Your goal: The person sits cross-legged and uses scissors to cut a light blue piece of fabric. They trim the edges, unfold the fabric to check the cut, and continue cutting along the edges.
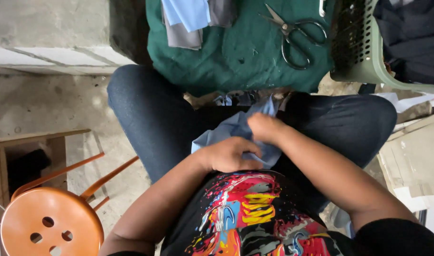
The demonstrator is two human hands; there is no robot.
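**Both hands closed on a light blue cloth in the lap**

The person sits with knees spread, in dark blue jeans and a black printed T-shirt. A piece of light blue cloth lies in the lap, between the thighs, near the body. The left hand rests on the near part of the cloth with its fingers curled down and pinching the fabric. The right hand sits just beyond it, closed into a loose fist on the far, upper part of the same cloth. The two hands are close together, with cloth bunched between them.

Beyond the knees, a green fabric is spread over a low bench. On its far left part lies a small stack of light blue and grey cloth pieces. To the right of the stack, a pair of large metal scissors lies flat on the green fabric, blades shut and pointing far-left. A pale green perforated plastic basket stands at the right edge of the bench, with dark fabric inside it.

At the near left, an orange round metal stool stands on the concrete floor, next to a wooden box. Flattened cardboard lies at the right.
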